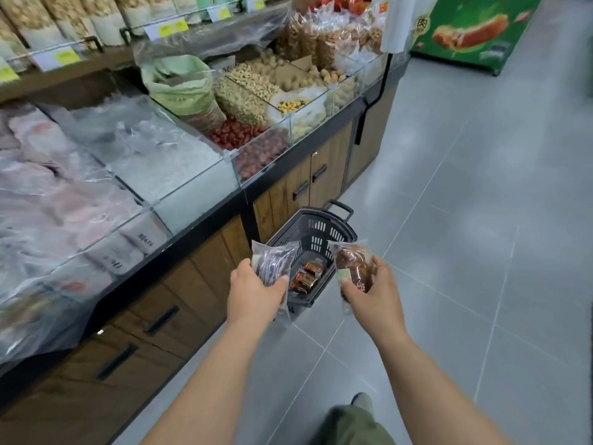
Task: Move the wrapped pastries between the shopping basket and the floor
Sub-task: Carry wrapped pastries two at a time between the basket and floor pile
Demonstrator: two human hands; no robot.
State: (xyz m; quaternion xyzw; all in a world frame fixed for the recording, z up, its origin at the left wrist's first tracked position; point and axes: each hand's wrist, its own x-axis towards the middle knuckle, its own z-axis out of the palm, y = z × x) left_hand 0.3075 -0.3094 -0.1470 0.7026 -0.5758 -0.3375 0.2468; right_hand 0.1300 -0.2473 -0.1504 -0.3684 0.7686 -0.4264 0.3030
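Display counter: a glass-fronted display counter (pixel 199 200) with wooden doors below runs along the aisle, left of your left hand.
Left hand: your left hand (pixel 256 287) grips the left pastry (pixel 272 261), thumb across its clear wrapper.
Left pastry: dark and wrapped, held in the air over the near left rim of the basket.
Shopping basket: the dark shopping basket (pixel 317 232) stands on the floor between and just beyond your two hands, close against the counter.
Packets: orange-and-dark packets (pixel 306 276) lie in the basket bottom, between your hands.
Right pastry: the brown right pastry (pixel 354 263) is held up in its wrapper beside the basket's right rim.
Right hand: your right hand (pixel 377 295) grips it from below, fingers curled round.
Floor: grey tiled floor (pixel 465 252) spreads right of your right hand.
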